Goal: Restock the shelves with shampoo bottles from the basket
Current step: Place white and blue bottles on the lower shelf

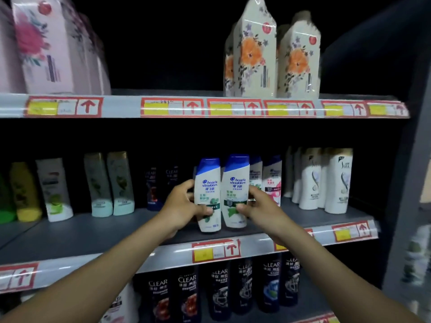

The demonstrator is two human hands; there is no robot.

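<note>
While both arms reach up to the grey metal middle shelf [98,231], each hand has a bottle of its own. The left hand [180,206] wraps thumb and fingers round the lower half of a white plastic shampoo bottle with a blue cap [208,194], and the right hand [258,206] pinches its twin, a second white blue-capped shampoo bottle [235,190], just beside it. Both bottles stand upright at the shelf's front, touching side by side, bases at the shelf surface. Behind them on that shelf sit more blue-capped bottles [271,178]; to their left, dark bottles [161,185] set deeper, and pale green-capped bottles [109,183] further left. Right of them stand tall white bottles [326,180]. Below the shelf, black bottles [210,292] line up.
</note>
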